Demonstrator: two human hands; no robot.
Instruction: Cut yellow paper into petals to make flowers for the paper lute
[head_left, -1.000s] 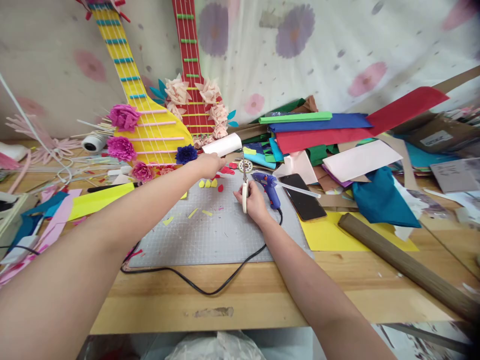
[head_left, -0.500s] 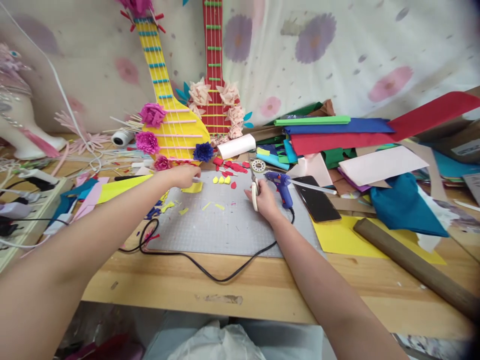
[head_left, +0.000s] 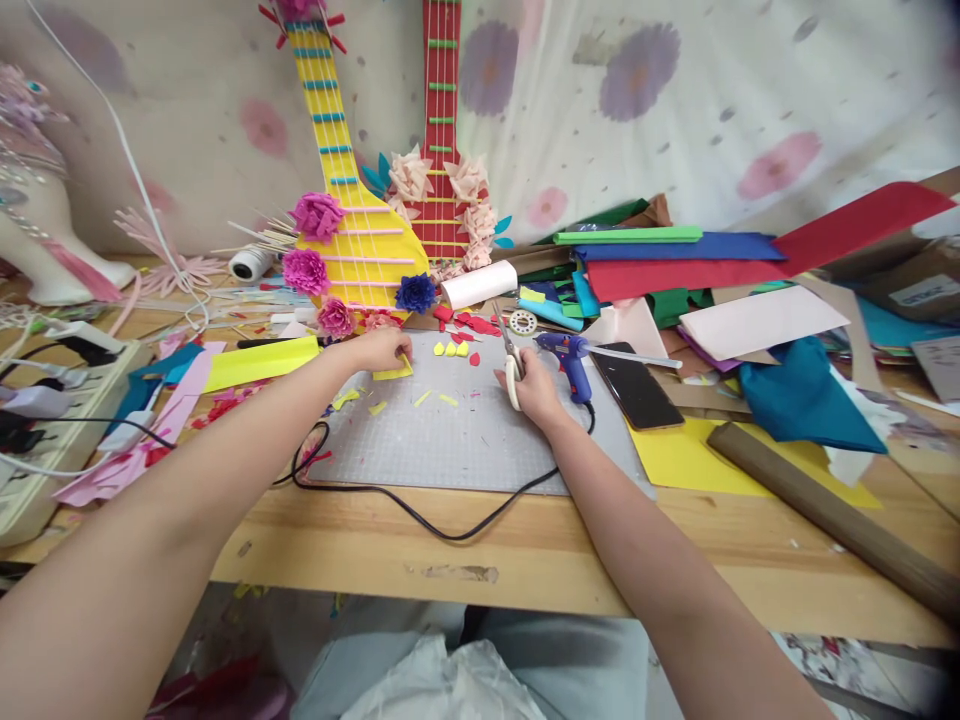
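Observation:
My left hand is closed at the left side of the grey cutting mat, its fingertips pinching a small piece of yellow paper. One edge of that piece stands up beside the fingers. White-handled scissors are in my right hand, blades pointing away from me over the mat. Between the hands lie small yellow cut shapes, red cut pieces and thin yellow scraps. A blue glue gun rests just right of my right hand.
Behind the mat lean a yellow paper instrument with flowers and a red one. A phone, coloured sheets and a brown roll lie right. A black cord loops across the front; a power strip sits left.
My left fingers have taken hold of the yellow paper piece and its edge has lifted. My right hand still holds the scissors in about the same place. The view has shifted slightly.

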